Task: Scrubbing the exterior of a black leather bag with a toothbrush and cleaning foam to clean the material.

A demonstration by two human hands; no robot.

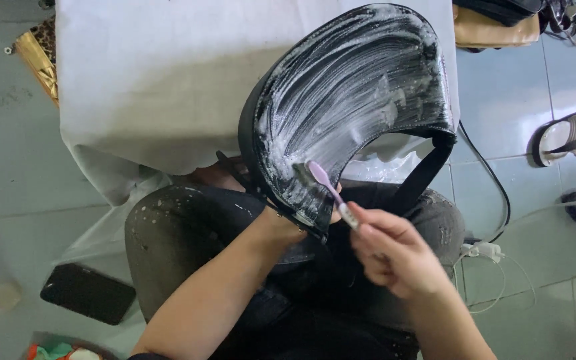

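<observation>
The black crescent-shaped leather handbag stands tilted on my lap, its lower edge against my knees and its upper curve leaning over the white cloth-covered table at twelve o'clock; white lather streaks nearly the whole face I can see. Nearest to me, my right hand has its fingers curled shut around the handle of a lilac plastic toothbrush, which points to about eleven o'clock with its bristle head pressed on the bag's lower face. My left hand goes behind the bag's bottom edge at about ten o'clock from the right one; its fingers are hidden by the leather, so I cannot tell how they are closed, though the wrist sits as if it props the bag from below. I judge that I am in the scrubbing step, with the foam spread and the brush working the lower corner by the black strap. The next stroke calls for a firm grip and steady support from behind so the slippery face does not slide. On the grey tiled floor, a black flat phone lies at eight o'clock, a white cable with plug at three, and a striped sandal farther off at two.
</observation>
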